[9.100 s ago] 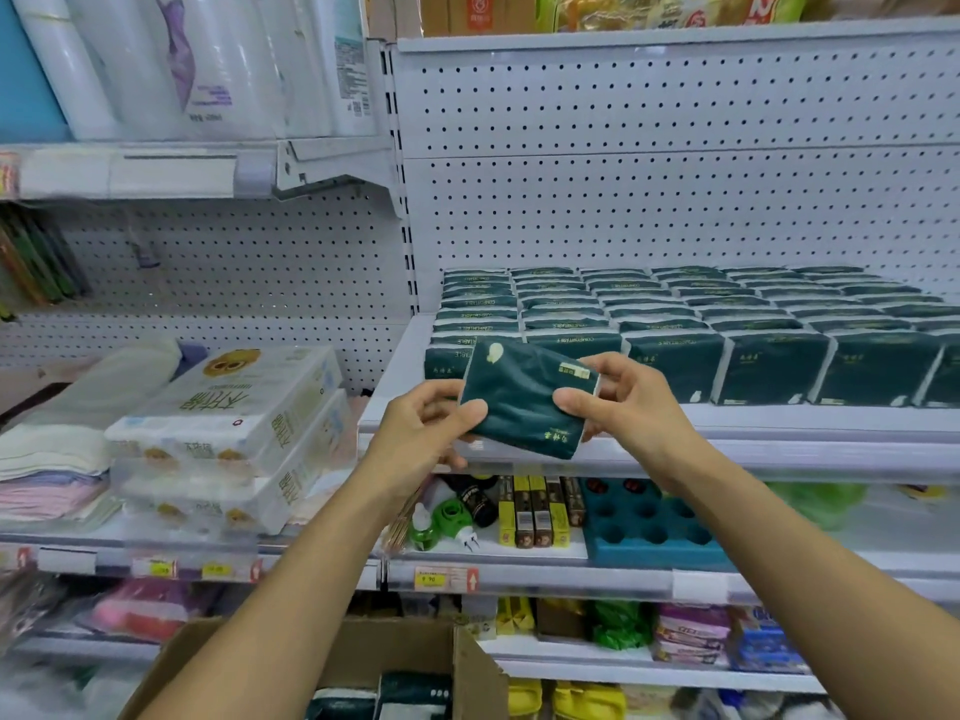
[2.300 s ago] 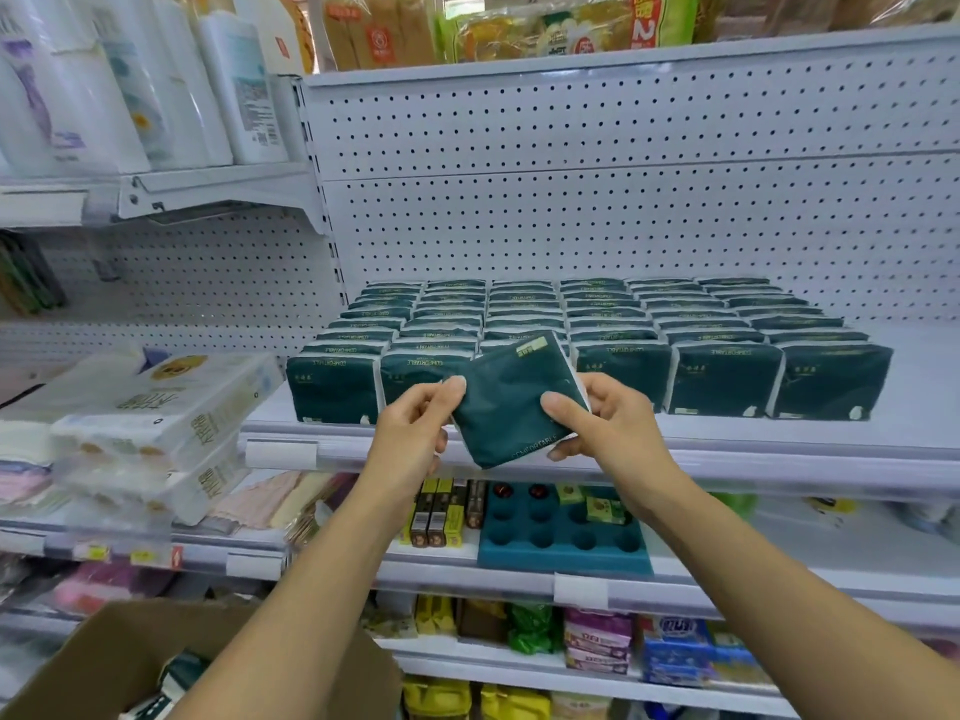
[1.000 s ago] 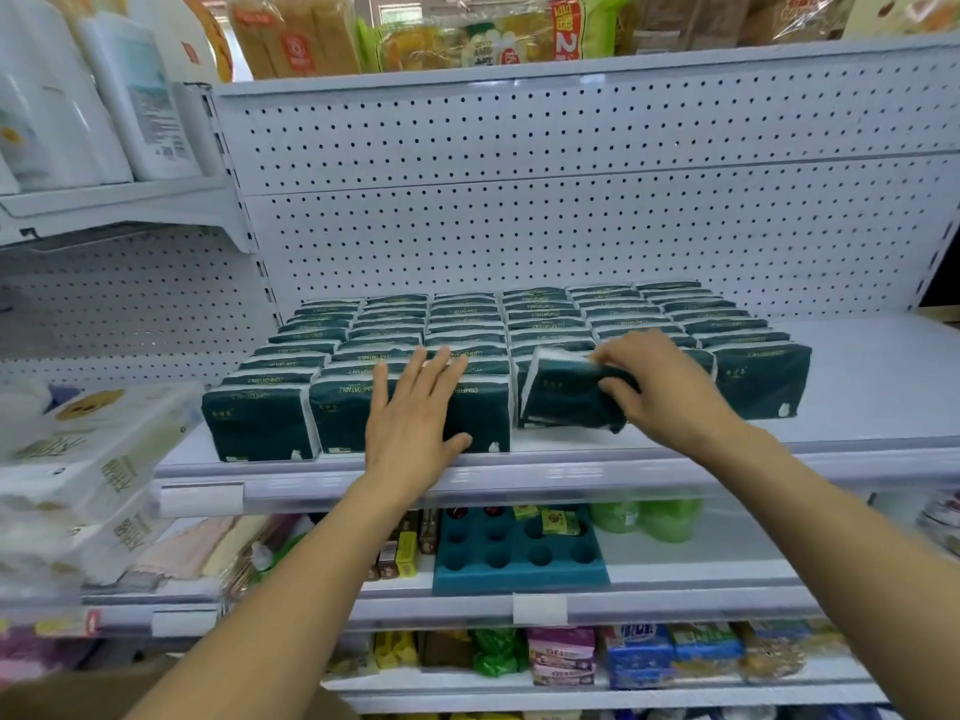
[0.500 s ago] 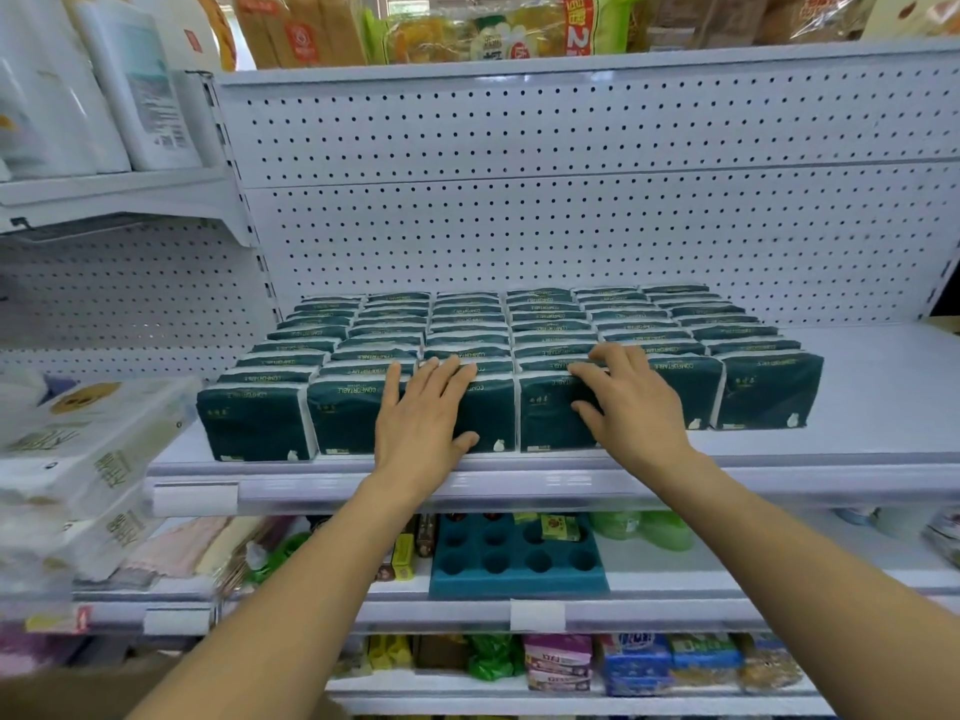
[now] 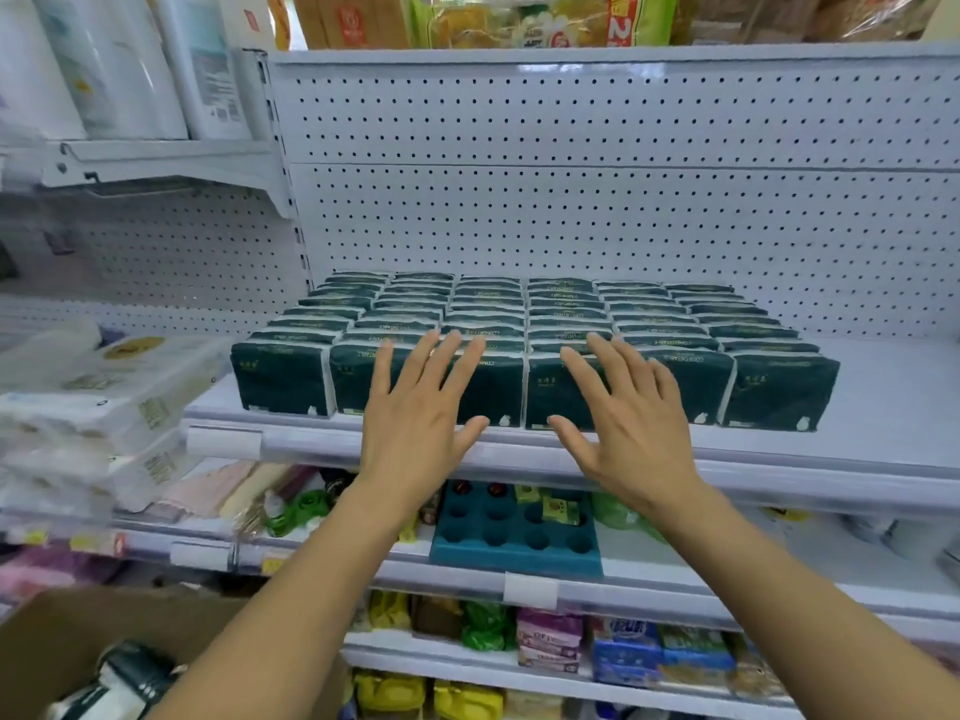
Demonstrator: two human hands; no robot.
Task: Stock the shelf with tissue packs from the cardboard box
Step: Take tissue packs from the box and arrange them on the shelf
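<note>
Dark green tissue packs (image 5: 571,314) stand in several rows on the white shelf (image 5: 883,439), filling its left and middle. My left hand (image 5: 421,423) and my right hand (image 5: 623,428) hover side by side in front of the front row, fingers spread and straight, holding nothing. Whether the fingertips touch the packs is unclear. The cardboard box (image 5: 67,631) sits at the bottom left with a few tissue packs (image 5: 124,678) inside.
White tissue bundles (image 5: 104,397) are stacked on the shelf to the left. A blue holed tray (image 5: 514,537) and small goods fill the shelf below. The right end of the tissue shelf is bare. A perforated back panel (image 5: 623,200) rises behind.
My right hand set a tissue pack into the front row and let go. Both hands, pressed against the front packs half a second ago, have drawn back a little with fingers spread.
</note>
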